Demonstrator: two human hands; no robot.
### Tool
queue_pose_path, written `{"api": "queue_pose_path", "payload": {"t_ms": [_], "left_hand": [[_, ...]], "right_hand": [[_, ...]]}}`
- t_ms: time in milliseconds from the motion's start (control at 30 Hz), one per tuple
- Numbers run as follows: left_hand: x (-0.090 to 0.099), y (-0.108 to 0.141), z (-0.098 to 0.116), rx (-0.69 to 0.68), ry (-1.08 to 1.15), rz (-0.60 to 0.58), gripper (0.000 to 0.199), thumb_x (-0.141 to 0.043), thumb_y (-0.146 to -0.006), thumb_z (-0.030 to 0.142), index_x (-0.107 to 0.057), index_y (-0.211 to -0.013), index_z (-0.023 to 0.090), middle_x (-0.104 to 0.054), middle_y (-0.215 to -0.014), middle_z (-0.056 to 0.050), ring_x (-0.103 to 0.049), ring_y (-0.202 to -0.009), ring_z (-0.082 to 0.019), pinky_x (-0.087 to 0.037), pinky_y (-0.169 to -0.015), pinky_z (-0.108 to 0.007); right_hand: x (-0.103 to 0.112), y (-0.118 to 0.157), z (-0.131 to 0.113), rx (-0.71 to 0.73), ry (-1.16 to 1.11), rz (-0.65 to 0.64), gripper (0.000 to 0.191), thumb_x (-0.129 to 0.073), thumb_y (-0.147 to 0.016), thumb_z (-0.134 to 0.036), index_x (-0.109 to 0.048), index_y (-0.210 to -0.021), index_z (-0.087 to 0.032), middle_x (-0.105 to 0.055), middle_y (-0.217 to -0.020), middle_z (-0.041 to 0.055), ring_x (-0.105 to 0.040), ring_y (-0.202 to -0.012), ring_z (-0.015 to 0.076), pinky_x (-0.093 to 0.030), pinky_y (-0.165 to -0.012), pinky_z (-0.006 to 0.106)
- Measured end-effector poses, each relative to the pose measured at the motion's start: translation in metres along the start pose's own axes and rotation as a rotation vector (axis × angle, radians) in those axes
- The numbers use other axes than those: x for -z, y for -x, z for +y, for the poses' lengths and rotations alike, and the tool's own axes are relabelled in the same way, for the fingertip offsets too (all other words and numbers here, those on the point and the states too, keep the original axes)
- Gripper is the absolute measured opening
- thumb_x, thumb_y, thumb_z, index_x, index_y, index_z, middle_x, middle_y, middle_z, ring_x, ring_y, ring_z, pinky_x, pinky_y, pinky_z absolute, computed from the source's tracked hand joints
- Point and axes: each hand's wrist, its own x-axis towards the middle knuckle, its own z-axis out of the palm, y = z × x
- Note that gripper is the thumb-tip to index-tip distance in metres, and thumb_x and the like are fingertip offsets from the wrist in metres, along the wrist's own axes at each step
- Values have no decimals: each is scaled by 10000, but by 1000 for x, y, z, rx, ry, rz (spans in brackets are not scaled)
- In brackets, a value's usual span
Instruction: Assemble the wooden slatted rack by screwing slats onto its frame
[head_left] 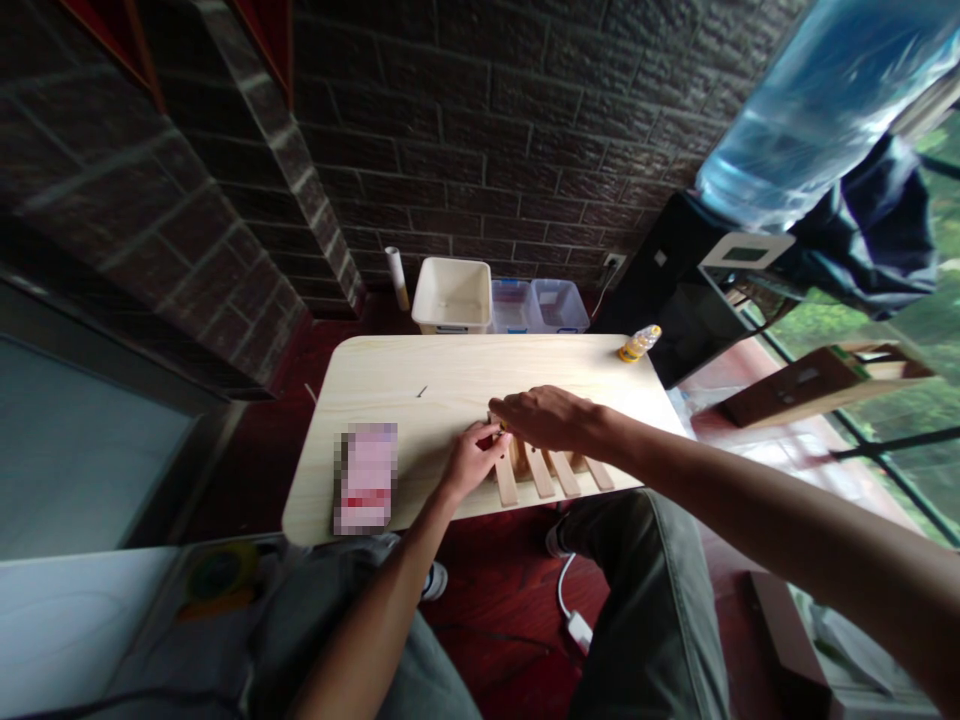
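Observation:
Several light wooden slats (538,472) lie side by side, sticking out toward the table's front edge, with brown wood showing between them. At the upper end of the leftmost slat, my left hand (474,458) has its thumb and fingers pressed together around something too small to make out. My right hand (546,418) is closed just above and beside it, fingers curled downward; what it holds is hidden. The two hands nearly touch. On the light wooden table (375,375), a small dark screw-like piece (422,391) lies left of the hands.
A blurred pink item (367,480) lies at the table's left. A clear bottle with a yellow base (639,344) is at the back right corner. Beyond the table are a cream bin (452,295), clear bins (559,305) and a white roll (395,275).

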Motion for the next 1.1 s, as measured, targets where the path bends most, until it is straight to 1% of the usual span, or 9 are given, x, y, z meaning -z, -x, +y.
{"api": "queue_pose_path", "payload": {"t_ms": [200, 300, 400, 567, 733, 833, 900, 1000, 1100], "left_hand": [[1, 1, 1, 18, 2, -3, 192, -626, -876, 335, -749, -888, 188, -592, -738, 1, -531, -675, -114, -422, -623, -215], [1, 1, 1, 30, 9, -7, 196, -619, -878, 334, -746, -873, 185, -586, -734, 3, -526, -665, -111, -419, -619, -213], [1, 1, 1, 25, 10, -15, 178, -614, -873, 304, -742, -867, 182, -604, -767, -6, -543, -692, -115, -428, -634, -211], [1, -1, 2, 7, 10, -14, 180, -606, -875, 290, -744, -917, 182, -618, -790, -16, -561, -724, -125, -441, -661, -221], [2, -1, 4, 15, 0, -25, 179, -596, -872, 287, -720, -814, 172, -607, -786, -12, -540, -697, -113, -428, -649, -218], [3, -1, 5, 15, -7, -24, 194, -600, -872, 305, -702, -775, 173, -580, -754, 0, -522, -678, -106, -411, -630, -210], [3, 0, 5, 20, -7, -21, 190, -606, -868, 316, -704, -785, 176, -566, -734, 8, -512, -664, -104, -402, -618, -206], [2, 0, 4, 31, 1, -20, 175, -604, -866, 306, -708, -809, 177, -571, -738, 6, -513, -661, -105, -406, -611, -205], [2, 0, 4, 38, 13, -29, 147, -606, -862, 277, -714, -838, 179, -597, -774, -6, -533, -678, -114, -427, -618, -209]], "right_hand": [[-1, 0, 1, -63, -8, -33, 212, -428, -1003, -191, -525, -1177, -121, -712, -866, 105, -693, -733, 195, -438, -585, 255], [2, 1, 1, -87, -31, -49, 237, -456, -998, -219, -525, -1197, -110, -714, -881, 117, -691, -738, 199, -423, -580, 255], [3, 2, 1, -63, -44, -43, 288, -503, -979, -248, -528, -1238, -123, -716, -949, 117, -693, -782, 207, -415, -584, 260], [1, 2, 0, -3, -10, -15, 219, -455, -998, -185, -585, -1173, -168, -714, -974, 86, -688, -806, 187, -406, -602, 258], [1, 2, -3, -27, -6, -3, 201, -453, -1014, -186, -595, -1156, -171, -728, -968, 69, -690, -782, 167, -394, -581, 243], [-2, 0, -2, -43, -20, 7, 186, -460, -1011, -191, -588, -1144, -167, -731, -928, 66, -694, -760, 167, -386, -560, 234], [-5, -2, -1, -59, -22, 15, 193, -458, -1011, -214, -574, -1154, -157, -728, -906, 75, -698, -752, 181, -393, -554, 239], [-10, -6, 0, -80, -10, 17, 220, -453, -1006, -233, -557, -1171, -132, -724, -929, 111, -705, -776, 205, -421, -572, 252], [-8, -7, 0, -91, -3, 15, 252, -464, -995, -245, -551, -1192, -114, -719, -966, 139, -712, -819, 226, -439, -590, 263]]}}
